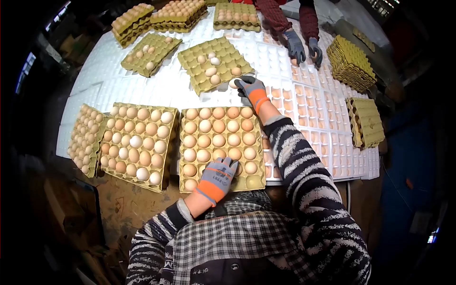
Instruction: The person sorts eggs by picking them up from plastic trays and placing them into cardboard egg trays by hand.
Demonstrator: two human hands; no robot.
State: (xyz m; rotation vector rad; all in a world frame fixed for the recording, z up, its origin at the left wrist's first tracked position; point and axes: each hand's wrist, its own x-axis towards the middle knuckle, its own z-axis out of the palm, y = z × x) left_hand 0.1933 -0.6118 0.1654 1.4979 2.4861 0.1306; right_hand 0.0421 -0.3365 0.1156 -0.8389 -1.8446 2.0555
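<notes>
My right hand (251,90), in a grey and orange glove, pinches a pale egg (233,83) by the near right corner of a pulp tray (187,59) with only a few eggs in it. Below that, a nearly full pulp egg tray (260,142) lies in front of my body, overhanging the table's near edge. Over its near rows is my left hand (217,178), gloved alike, with its fingers curled down among the eggs; what lies under them is hidden. One cup at the tray's near right corner holds no egg.
More filled egg trays (135,135) stand at left, others at the back. White plastic trays (308,107) of eggs cover the table's right side. Stacked empty pulp trays (351,64) sit at far right. Across the table, a co-worker's gloved hands (304,50) reach over the white trays.
</notes>
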